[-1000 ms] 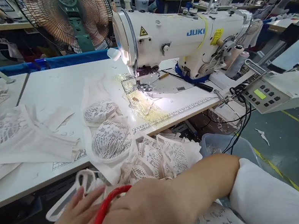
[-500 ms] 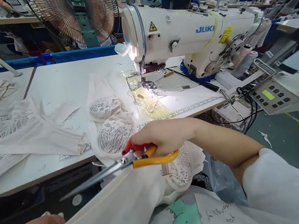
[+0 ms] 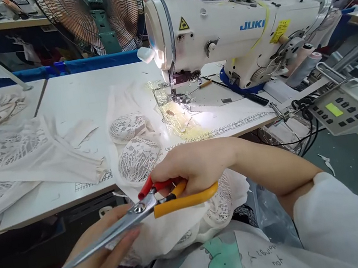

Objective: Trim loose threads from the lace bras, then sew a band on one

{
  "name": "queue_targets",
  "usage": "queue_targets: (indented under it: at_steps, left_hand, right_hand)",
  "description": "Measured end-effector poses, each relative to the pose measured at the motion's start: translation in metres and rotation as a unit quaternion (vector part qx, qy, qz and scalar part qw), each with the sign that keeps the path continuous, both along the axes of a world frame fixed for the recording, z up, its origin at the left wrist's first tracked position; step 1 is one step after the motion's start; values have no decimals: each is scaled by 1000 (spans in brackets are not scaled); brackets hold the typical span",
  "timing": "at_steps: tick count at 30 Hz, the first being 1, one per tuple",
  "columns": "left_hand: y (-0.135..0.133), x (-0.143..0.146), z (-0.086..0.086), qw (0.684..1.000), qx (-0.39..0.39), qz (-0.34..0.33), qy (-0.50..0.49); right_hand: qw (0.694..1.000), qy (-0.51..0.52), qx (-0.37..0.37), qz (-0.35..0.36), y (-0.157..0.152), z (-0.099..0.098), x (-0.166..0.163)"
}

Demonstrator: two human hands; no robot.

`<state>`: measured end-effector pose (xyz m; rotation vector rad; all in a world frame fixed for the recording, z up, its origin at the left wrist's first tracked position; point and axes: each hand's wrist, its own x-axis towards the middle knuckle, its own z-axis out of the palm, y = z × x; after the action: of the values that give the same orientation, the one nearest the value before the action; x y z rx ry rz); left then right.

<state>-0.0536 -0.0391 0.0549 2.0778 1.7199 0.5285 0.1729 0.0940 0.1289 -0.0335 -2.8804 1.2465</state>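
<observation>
You have your right hand (image 3: pixel 195 166) clenched on the long silver scissors with red-and-orange handles (image 3: pixel 140 208), blades together, your left hand (image 3: pixel 94 231) beside them, its grip unclear; the white lace-cupped bra (image 3: pixel 183 221) over your lap looks already assembled, though any cutting left cannot be told.

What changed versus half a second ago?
Left hand moved up and inward, from lower left towards the scissors; the white fabric is no longer stretched out. Unchanged: right hand grips the scissors, blades leftward; sewing machine in place.
</observation>
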Motion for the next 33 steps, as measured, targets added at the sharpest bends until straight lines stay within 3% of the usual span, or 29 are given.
queue_targets:
  at_steps: [2, 5, 11, 16, 20, 28, 33]
  left_hand:
    - [4, 17, 5, 996, 40, -22, -72]
    - [10, 38, 10, 983, 74, 29, -165]
    - [20, 53, 20, 913, -107, 128, -373]
    - [23, 51, 20, 866, -137, 125, -465]
    - [27, 48, 16, 845, -149, 136, -495]
    - [26, 52, 23, 828, -167, 191, -500]
    - [25, 50, 21, 825, -175, 189, -504]
  right_hand:
    - [1000, -10, 7, -7, 0, 2, -2]
    - [1000, -14, 19, -15, 2, 2, -3]
    - [997, -3, 51, -51, 10, 0, -2]
    - [996, 1, 47, -74, 11, -3, -3]
    - [996, 3, 36, -77, 10, -4, -6]
    - [996, 36, 24, -76, 8, -9, -13]
    - [996, 51, 20, -73, 7, -10, -13]
